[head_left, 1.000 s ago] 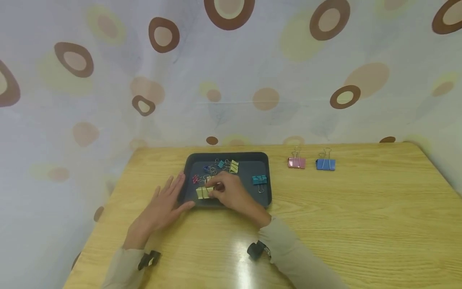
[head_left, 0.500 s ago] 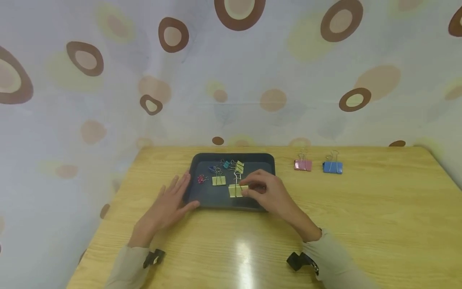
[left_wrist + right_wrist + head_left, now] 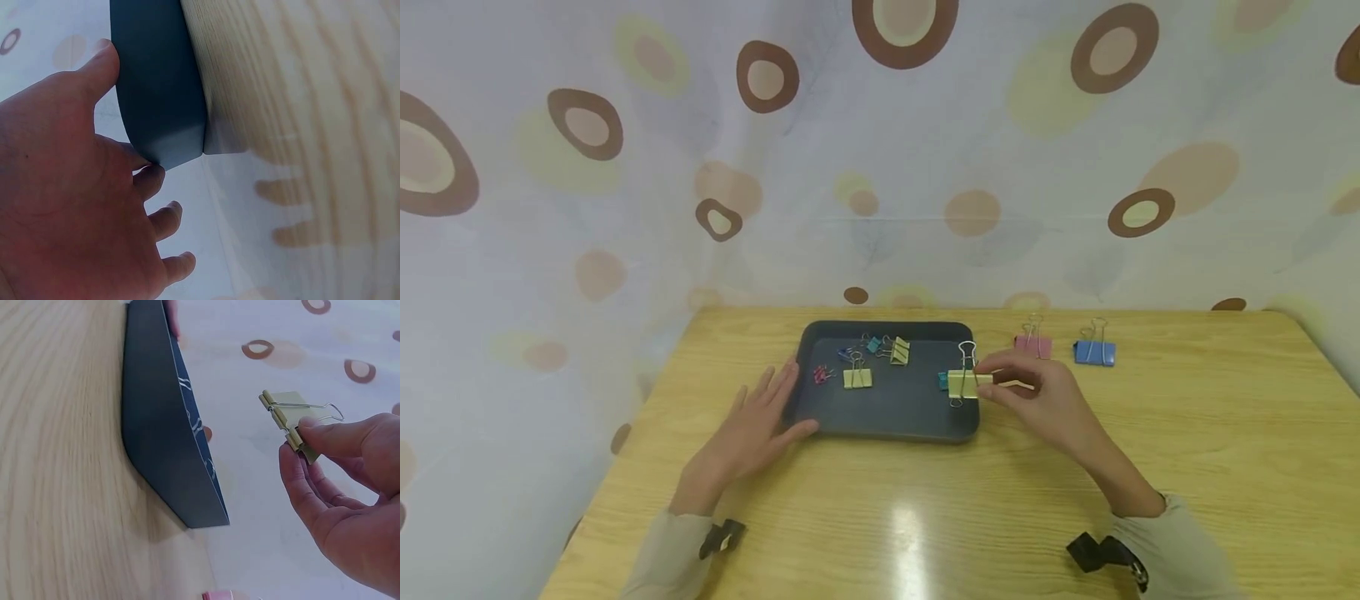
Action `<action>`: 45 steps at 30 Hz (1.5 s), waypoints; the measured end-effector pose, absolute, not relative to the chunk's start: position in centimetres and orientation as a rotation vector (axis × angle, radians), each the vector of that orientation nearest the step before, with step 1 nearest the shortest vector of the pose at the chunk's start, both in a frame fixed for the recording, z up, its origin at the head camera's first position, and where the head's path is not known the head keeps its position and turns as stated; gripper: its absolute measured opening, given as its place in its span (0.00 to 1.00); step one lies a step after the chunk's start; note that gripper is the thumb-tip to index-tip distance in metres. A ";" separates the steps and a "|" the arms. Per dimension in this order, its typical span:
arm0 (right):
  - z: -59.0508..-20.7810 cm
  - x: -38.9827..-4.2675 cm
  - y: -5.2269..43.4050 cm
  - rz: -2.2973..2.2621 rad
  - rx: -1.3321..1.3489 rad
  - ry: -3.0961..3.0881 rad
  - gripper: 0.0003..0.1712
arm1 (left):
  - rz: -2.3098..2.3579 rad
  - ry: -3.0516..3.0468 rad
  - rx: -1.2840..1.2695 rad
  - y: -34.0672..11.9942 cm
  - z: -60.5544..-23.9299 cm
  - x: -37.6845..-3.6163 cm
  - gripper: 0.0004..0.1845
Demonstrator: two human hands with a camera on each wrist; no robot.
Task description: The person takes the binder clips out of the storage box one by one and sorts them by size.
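My right hand (image 3: 1037, 400) pinches a large yellow binder clip (image 3: 961, 384) between thumb and fingers, above the right end of the dark tray (image 3: 895, 421). In the right wrist view the yellow clip's wire handles point away from its spine, and the thumb lies on its side. My left hand (image 3: 748, 437) rests against the tray's left end with fingers straight and spread; the left wrist view shows the thumb and fingertips touching the tray wall. Inside the tray lie two yellow binder clips (image 3: 857, 379), a small red clip (image 3: 822, 374) and a teal clip (image 3: 943, 381), partly hidden by the held one.
Small blue (image 3: 846, 354) and teal (image 3: 873, 344) clips lie near the tray's back. On the wooden table (image 3: 1210, 433), right of the tray, stand a pink binder clip (image 3: 1034, 345), partly behind my right hand, and a blue binder clip (image 3: 1094, 352). A patterned cloth (image 3: 910, 258) rises behind.
My right hand has lifted the large yellow binder clip from the tray's left part and carried it rightward to its right end. The left hand stays at the tray.
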State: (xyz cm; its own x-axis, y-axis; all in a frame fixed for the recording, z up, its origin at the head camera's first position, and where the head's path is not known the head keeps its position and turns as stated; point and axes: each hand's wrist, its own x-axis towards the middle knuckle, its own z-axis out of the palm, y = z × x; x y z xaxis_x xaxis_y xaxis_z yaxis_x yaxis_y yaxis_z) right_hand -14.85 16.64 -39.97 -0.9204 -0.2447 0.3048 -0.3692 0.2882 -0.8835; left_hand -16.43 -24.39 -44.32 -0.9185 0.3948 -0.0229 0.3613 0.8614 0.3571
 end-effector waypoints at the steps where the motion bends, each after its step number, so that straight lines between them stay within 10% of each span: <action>1: -39.9 -14.8 17.0 1.721 0.584 -2.421 0.12 | 0.534 2.937 0.597 -24.4 -44.3 -16.4 0.50; 45: -40.1 -16.2 32.1 1.455 0.075 -2.444 0.18 | 0.535 2.927 0.599 -24.3 -44.2 -16.5 0.50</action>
